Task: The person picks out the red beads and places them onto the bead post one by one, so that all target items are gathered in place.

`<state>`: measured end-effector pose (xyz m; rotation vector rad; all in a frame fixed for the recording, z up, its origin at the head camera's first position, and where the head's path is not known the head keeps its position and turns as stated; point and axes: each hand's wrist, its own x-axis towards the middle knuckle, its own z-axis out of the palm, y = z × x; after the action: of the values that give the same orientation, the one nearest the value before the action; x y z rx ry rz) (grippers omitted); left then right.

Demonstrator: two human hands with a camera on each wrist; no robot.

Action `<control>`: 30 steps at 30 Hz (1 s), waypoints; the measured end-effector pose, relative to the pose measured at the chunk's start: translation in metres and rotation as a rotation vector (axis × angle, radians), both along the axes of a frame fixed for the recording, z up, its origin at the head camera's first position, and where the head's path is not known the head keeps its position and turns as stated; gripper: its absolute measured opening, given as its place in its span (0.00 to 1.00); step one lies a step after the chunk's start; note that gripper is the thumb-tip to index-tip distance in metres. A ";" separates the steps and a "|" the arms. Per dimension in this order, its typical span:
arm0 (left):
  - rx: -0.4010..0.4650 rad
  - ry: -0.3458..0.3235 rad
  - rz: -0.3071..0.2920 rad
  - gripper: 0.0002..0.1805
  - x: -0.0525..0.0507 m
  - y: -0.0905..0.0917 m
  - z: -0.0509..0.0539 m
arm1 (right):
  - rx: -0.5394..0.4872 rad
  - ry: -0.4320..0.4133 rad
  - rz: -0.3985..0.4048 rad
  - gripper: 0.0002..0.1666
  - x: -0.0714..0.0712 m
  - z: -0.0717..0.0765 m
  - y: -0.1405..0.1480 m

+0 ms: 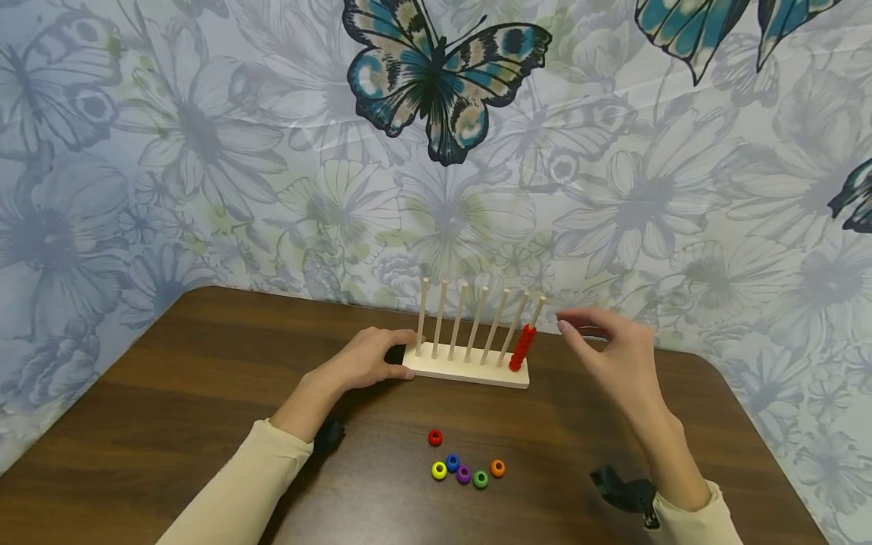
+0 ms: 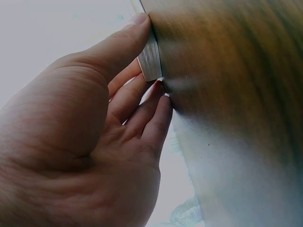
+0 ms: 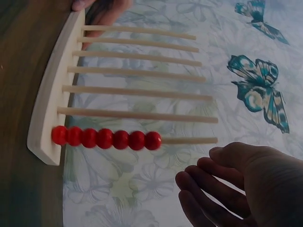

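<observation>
A pale wooden peg rack stands near the back of the table, with several upright pegs in a row. Red beads are stacked on its rightmost peg; in the right wrist view the tip of that peg stays bare. My left hand grips the rack's left end, thumb in front and fingers behind, as the left wrist view also shows on the base. To the right of the beaded peg hovers my right hand, apart from it, fingers loosely bent and nothing visible between them.
On the brown table, nearer me, lie several loose beads: red, blue, yellow, purple, green and orange. Behind the table rises a wall with flowers and butterflies.
</observation>
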<state>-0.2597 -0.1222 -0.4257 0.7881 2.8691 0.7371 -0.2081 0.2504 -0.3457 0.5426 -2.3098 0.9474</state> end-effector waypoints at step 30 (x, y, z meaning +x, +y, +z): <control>0.019 0.002 -0.013 0.33 0.000 -0.001 0.000 | 0.177 -0.437 0.648 0.14 0.026 -0.063 -0.093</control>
<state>-0.2600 -0.1228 -0.4259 0.8098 2.8604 0.7635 -0.1823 0.1576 -0.4084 1.3270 -2.6726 1.2522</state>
